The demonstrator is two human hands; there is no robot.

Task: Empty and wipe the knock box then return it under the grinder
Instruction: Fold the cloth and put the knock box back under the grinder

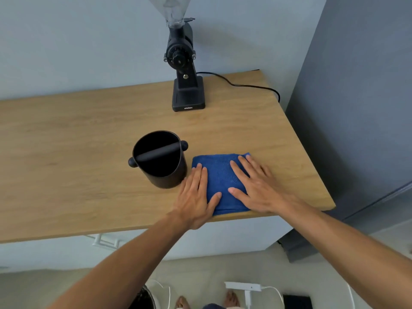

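— Where did we find the knock box (160,160)?

— It stood upright on the wooden counter (66,152), well in front of the grinder (186,70) and a little to its left, not under it. Its mouth faced up, the bar lay across the rim, and we saw only dark inside; whether any grounds were in there, we could not tell.

— And the blue cloth (219,175)?

— Folded flat on the counter, just to the right of the knock box, near the counter's front edge.

— What were our hands doing?

— Both lay palm down. Our left hand (197,197) rested on the cloth's left edge, right beside the knock box wall, its fingers straight and close together, the thumb angled out onto the cloth. Our right hand (254,186) covered the cloth's right part, further from the knock box, its fingers straight and slightly spread, the thumb pointing left. Neither hand pinched or gripped anything; they were simply pressed flat.

— Anything near the grinder?

— Its black cord (245,85) trailed right along the counter's back.
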